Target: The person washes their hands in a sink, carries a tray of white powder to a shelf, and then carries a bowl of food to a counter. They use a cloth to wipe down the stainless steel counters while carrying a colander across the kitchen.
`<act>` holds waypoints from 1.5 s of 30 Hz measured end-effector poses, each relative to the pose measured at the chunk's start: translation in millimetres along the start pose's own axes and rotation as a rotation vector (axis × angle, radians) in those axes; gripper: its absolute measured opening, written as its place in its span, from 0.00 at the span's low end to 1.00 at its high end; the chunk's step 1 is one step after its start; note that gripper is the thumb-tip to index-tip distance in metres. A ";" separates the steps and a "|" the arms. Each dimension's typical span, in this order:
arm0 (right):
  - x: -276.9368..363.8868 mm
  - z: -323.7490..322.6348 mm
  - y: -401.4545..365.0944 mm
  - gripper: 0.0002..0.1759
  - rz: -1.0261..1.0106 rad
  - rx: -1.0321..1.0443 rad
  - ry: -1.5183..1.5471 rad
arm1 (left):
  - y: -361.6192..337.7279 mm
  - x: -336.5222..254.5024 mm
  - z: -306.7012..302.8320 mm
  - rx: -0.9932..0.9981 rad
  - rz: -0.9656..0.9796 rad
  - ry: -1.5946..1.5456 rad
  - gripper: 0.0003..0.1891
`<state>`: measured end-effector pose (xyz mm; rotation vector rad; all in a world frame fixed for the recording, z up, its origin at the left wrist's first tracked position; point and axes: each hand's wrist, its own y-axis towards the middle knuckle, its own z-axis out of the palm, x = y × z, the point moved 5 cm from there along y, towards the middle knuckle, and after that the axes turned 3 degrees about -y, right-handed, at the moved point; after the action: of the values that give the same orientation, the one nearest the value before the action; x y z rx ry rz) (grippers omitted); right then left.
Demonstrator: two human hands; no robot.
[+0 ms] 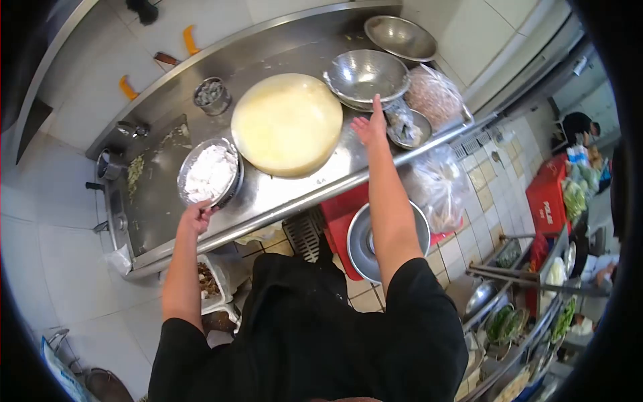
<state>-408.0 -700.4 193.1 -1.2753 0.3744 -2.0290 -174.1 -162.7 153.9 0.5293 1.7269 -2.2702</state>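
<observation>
My left hand (199, 216) pinches the near rim of a metal bowl (237, 182) heaped with a white, flour-like food (211, 173). The bowl stands on the steel counter, left of a thick round cutting board (288, 124). My right hand (371, 124) is held out with its fingers spread and nothing in it, just right of the board. Close beyond its fingertips is a shiny metal colander (367, 75) resting over another bowl. A smaller bowl with a plastic bag (404, 127) in it lies to the right of this hand.
A wide metal bowl (400, 37) and a bag of pinkish food (434, 94) occupy the counter's right end. A small metal pot (212, 95) stands behind the board. Below the edge are a large basin (359, 234) and a clear bag (439, 187). Far right, a person (580, 127) bends.
</observation>
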 end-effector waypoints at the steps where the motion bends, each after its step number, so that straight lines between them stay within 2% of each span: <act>1: 1.7 4.7 13.4 0.59 0.047 -0.071 0.030 | -3.6 0.8 4.4 -0.002 -0.011 -0.029 0.14; 4: 6.2 11.6 39.7 0.48 -0.024 -0.053 -0.062 | -16.5 12.4 19.7 -0.010 -0.007 -0.107 0.17; 5: 3.8 12.0 58.1 0.34 -0.060 -0.012 0.010 | -19.2 14.2 24.4 -0.011 0.006 -0.133 0.18; 6: 1.3 7.1 74.6 0.25 -0.039 -0.019 0.043 | -19.6 16.5 26.4 -0.010 0.000 -0.148 0.18; 8: -1.5 -2.2 85.3 0.21 -0.067 -0.125 0.033 | -19.7 18.8 20.9 -0.012 -0.014 -0.184 0.19; 9: 2.8 -6.4 86.9 0.20 -0.120 -0.132 0.008 | -6.8 19.2 9.3 0.049 -0.037 -0.175 0.19; 10: 6.2 -9.9 86.4 0.20 -0.169 -0.135 -0.021 | -16.4 18.5 15.7 0.029 -0.012 -0.130 0.17; 12: 14.8 -2.5 78.0 0.21 -0.133 0.074 0.041 | -3.9 19.6 0.3 0.002 -0.037 -0.109 0.16; 13: 18.7 1.4 72.7 0.21 -0.114 0.079 0.036 | -2.9 19.4 -0.2 -0.037 -0.031 -0.090 0.13; 15: 35.8 3.6 62.0 0.22 -0.102 0.072 0.039 | -6.7 17.8 1.0 0.011 -0.001 -0.072 0.11; 18: 57.0 31.2 9.4 0.21 -0.179 0.070 -0.061 | -16.7 12.6 11.9 0.020 0.026 -0.072 0.07; 23: 40.3 44.0 -32.0 0.23 -0.101 0.213 -0.190 | -28.2 12.5 -1.1 0.066 0.037 -0.090 0.05; 27: -5.2 87.3 -96.6 0.21 -0.057 0.287 -0.344 | -53.7 3.7 -17.8 0.018 0.097 -0.155 0.06; 30: -53.3 119.1 -125.6 0.19 0.030 0.351 -0.400 | -97.8 -12.0 -44.5 0.061 0.103 -0.145 0.04; 35: -146.3 174.4 -151.2 0.17 0.187 0.534 -0.545 | -149.3 -10.7 -135.5 -0.004 0.223 -0.146 0.05; 39: -214.3 194.7 -171.2 0.18 0.187 0.440 -0.754 | -194.8 12.7 -211.6 -0.165 0.325 -0.189 0.05; 41: -236.5 184.1 -173.0 0.19 0.124 0.384 -0.852 | -222.5 26.3 -236.2 -0.262 0.394 -0.262 0.05; 43: -246.6 173.5 -173.0 0.16 0.060 0.352 -0.823 | -235.5 50.5 -272.4 -0.324 0.379 -0.334 0.05; 45: -259.7 156.1 -143.9 0.15 0.037 0.314 -0.917 | -253.8 72.2 -291.1 -0.418 0.396 -0.357 0.05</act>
<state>-260.2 -399.8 175.1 -1.7837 -0.3348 -1.2091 -300.5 188.5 276.7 0.3158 1.6671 -1.5649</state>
